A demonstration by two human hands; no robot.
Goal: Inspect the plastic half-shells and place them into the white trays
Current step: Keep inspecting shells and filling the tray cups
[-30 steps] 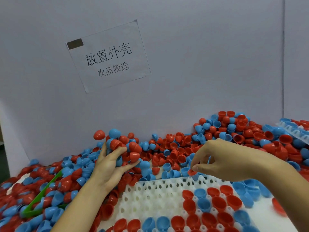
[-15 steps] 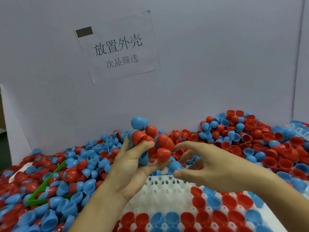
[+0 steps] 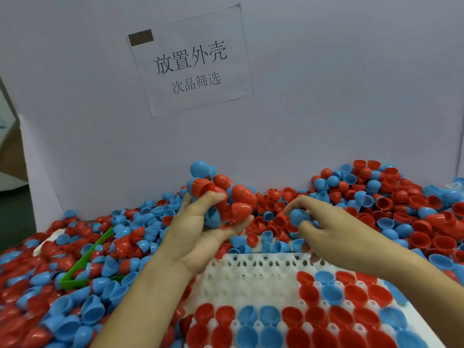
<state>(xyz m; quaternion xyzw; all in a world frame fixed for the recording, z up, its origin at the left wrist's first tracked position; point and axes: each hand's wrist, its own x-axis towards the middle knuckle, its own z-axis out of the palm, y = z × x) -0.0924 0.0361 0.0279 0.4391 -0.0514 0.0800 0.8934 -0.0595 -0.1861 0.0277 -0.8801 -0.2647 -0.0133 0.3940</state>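
Note:
My left hand (image 3: 200, 229) is raised above the tray's far left corner and cups a heap of red and blue half-shells (image 3: 221, 194) in its curled fingers. To its right, my right hand (image 3: 324, 229) pinches a single blue half-shell (image 3: 297, 217) between thumb and fingers. Below both hands lies the white tray (image 3: 251, 275); its near and right pockets hold several red and blue shells (image 3: 334, 292) open side up, while the far left pockets are bare.
Loose red and blue half-shells (image 3: 391, 199) are piled all round the tray against a grey back wall with a paper sign (image 3: 190, 61). A green scoop (image 3: 85, 262) lies half buried at the left. Another white tray's edge (image 3: 458, 183) shows at far right.
My left hand lifted a handful of shells from the pile toward the middle. My right hand left the tray's far edge, reached to the handful and now pinches a blue shell.

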